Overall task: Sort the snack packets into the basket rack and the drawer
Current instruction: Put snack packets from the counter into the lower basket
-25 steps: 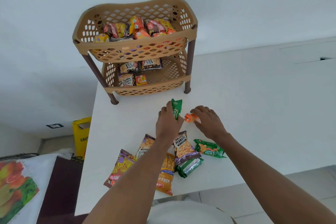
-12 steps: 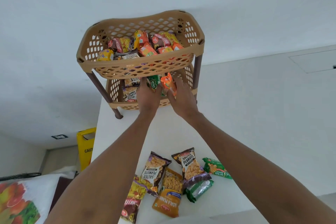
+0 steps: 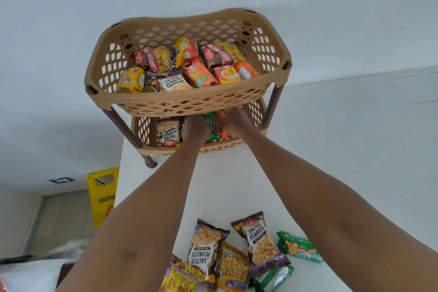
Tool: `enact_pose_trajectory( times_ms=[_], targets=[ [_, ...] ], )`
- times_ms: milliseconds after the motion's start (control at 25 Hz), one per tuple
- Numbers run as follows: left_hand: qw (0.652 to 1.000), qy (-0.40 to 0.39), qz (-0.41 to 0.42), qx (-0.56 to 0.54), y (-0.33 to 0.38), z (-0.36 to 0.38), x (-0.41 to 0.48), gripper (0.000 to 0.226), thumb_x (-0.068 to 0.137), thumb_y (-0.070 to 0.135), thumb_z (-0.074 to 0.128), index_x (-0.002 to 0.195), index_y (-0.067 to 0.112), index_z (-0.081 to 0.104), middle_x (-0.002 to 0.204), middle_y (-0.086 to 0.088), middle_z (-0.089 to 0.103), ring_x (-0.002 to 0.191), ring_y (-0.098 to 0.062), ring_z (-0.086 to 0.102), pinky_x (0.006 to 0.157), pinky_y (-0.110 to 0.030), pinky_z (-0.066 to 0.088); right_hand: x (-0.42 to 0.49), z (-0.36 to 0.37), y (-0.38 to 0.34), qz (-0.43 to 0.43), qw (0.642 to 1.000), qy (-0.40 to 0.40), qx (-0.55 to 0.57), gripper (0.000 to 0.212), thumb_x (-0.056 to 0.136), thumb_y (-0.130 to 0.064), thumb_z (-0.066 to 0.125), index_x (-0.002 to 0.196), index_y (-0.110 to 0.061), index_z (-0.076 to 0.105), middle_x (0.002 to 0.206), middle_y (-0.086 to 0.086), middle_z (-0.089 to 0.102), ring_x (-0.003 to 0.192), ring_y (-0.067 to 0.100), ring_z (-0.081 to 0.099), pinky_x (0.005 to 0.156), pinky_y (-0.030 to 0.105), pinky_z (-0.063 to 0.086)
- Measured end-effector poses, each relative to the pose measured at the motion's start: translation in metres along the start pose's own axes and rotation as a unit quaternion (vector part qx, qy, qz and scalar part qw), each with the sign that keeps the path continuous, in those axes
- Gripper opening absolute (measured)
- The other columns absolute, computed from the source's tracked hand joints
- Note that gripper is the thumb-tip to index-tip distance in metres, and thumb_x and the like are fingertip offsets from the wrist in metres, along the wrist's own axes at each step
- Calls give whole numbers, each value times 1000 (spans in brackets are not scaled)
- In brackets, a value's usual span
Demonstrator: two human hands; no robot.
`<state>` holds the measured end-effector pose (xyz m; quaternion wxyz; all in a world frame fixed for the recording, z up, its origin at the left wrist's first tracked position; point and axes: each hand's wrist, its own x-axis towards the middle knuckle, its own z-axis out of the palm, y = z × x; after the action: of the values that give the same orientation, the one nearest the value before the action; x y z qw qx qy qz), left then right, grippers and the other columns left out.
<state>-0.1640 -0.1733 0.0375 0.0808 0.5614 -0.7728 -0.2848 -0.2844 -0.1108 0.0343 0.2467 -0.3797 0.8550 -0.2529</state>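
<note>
A tan two-tier basket rack stands on the white table. Its top basket holds several snack packets. Both my hands reach into the lower basket. My left hand grips a green packet. My right hand grips an orange packet. A salted peanuts packet lies in the lower basket, left of my hands. My fingertips are hidden under the top basket's front wall.
Several loose packets lie on the table near me: two salted peanuts packets, a yellow one, green ones. A yellow caution sign stands on the floor at left. No drawer is in view.
Both hands picked up a green and an orange packet from the table, lifted them toward the rack, and now reach deeper into the lower basket. The camera moved closer.
</note>
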Motion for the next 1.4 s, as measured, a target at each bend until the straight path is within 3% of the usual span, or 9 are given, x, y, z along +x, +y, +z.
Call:
enact_pose_trajectory(
  times_ms=[200, 320, 400, 480, 640, 840, 960, 1240, 1400],
  targets=[
    [996, 18, -9, 91, -4, 6, 9, 37, 98, 23, 72, 129, 14, 53, 127, -12, 66, 118, -34, 66, 80, -39, 50, 16, 14, -5, -23, 999, 4, -42, 53, 98, -10, 66, 147, -15, 48, 133, 10, 63, 114, 29, 66, 91, 40, 62],
    [999, -9, 11, 47, -5, 4, 11, 64, 94, 33, 76, 146, 19, 41, 146, -11, 53, 134, -35, 56, 101, -43, 54, 24, 23, -4, -12, 999, 6, -45, 40, 103, -12, 61, 142, -13, 53, 129, 11, 65, 111, 27, 65, 93, 41, 61],
    [995, -60, 52, 60, -7, 2, 11, 87, 87, 31, 83, 156, 22, 31, 158, -11, 40, 146, -36, 42, 114, -51, 46, 26, 25, -5, -21, 999, 11, -34, 35, 106, -17, 57, 140, -13, 54, 129, 11, 65, 116, 29, 65, 98, 44, 59],
    [991, -57, 85, 87, -11, 2, 11, 83, 90, 24, 80, 157, 21, 31, 160, -10, 39, 149, -36, 37, 117, -51, 44, 24, 24, -8, -18, 999, 12, -40, 39, 104, -14, 60, 142, -12, 53, 129, 11, 65, 118, 29, 65, 97, 44, 60],
    [993, 10, 108, 48, -14, 2, 7, 56, 99, 20, 69, 149, 19, 43, 152, -11, 51, 142, -34, 48, 111, -46, 48, 17, 22, -14, -6, 999, -5, -40, 53, 98, -6, 67, 147, -10, 48, 135, 13, 62, 121, 30, 63, 99, 42, 59],
    [989, -18, 132, 65, -11, -9, -6, 33, 97, 7, 64, 130, 9, 65, 127, -16, 67, 122, -34, 63, 95, -43, 55, -6, 14, -19, -59, 994, -25, -83, 70, 95, -7, 71, 157, -13, 38, 148, 14, 54, 134, 32, 56, 106, 43, 54],
    [988, -3, 143, 63, -10, -21, -29, 35, 97, 6, 61, 131, 12, 67, 132, -17, 64, 126, -35, 60, 97, -47, 56, -32, 9, -18, -110, 988, 18, -105, 56, 98, -10, 66, 150, -16, 46, 147, 14, 55, 135, 35, 56, 105, 50, 53],
    [967, 133, 205, 68, -21, -10, -102, 36, 99, 13, 58, 135, 14, 57, 141, -11, 52, 137, -33, 44, 112, -52, 39, -110, -7, 18, -248, 956, 111, -110, 35, 93, -8, 62, 128, -13, 64, 135, 7, 62, 120, 33, 64, 90, 47, 59],
    [971, 60, 226, 50, -30, 21, -144, 38, 101, 16, 56, 139, 15, 54, 141, -7, 52, 133, -30, 49, 108, -49, 46, -155, -11, 68, -262, 959, 56, -94, 25, 94, -11, 62, 119, -13, 69, 122, 2, 68, 114, 25, 66, 86, 38, 54]
  ],
)
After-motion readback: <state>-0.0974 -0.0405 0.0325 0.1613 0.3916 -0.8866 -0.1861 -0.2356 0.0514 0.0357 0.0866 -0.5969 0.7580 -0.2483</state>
